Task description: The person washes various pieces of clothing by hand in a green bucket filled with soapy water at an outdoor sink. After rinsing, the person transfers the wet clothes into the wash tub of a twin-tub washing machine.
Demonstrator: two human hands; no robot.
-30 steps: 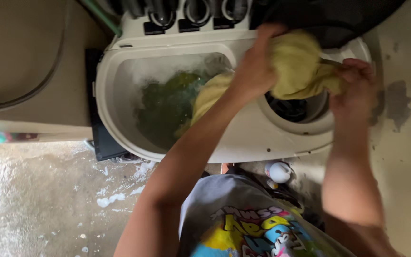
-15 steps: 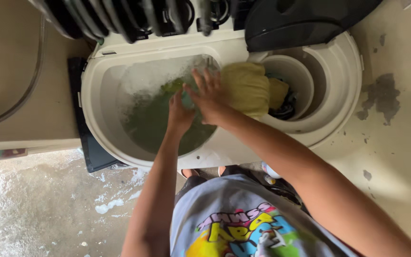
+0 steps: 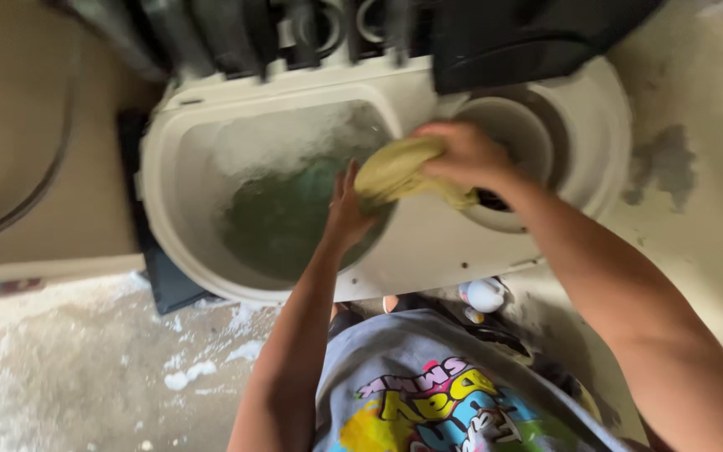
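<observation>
I see my right hand (image 3: pixel 466 155) closed around a bunched yellow cloth (image 3: pixel 399 172), fingers wrapped over its top, holding it above the divide between the two tubs of a white washer (image 3: pixel 428 251). The cloth hangs wet and wadded, its lower end trailing toward the rim of the spin tub (image 3: pixel 516 125) on the right. My left hand (image 3: pixel 346 209) is spread flat with fingers pointing up, its fingertips just beside or touching the cloth's underside; I cannot tell which. It grips nothing that I can see.

The wash tub (image 3: pixel 194 192) on the left holds murky green water (image 3: pixel 282 222) with white foam (image 3: pixel 286 142) piled at its far side. My left hand sits over the right edge of that water. Something dark lies inside the spin tub, just under my right wrist, too hidden to identify.

A dark lid (image 3: pixel 529 38) stands open behind the spin tub, and blurred black knobs (image 3: pixel 328 25) run along the washer's back panel. The washer stands on a concrete floor (image 3: pixel 85 368) flecked with suds (image 3: pixel 190 372) near the lower left. A beige wall or cabinet (image 3: pixel 18 125) sits left of the washer. Below my arms I see my grey printed shirt (image 3: pixel 437 393), and a small pale round thing (image 3: pixel 485 295) near the washer's foot.
</observation>
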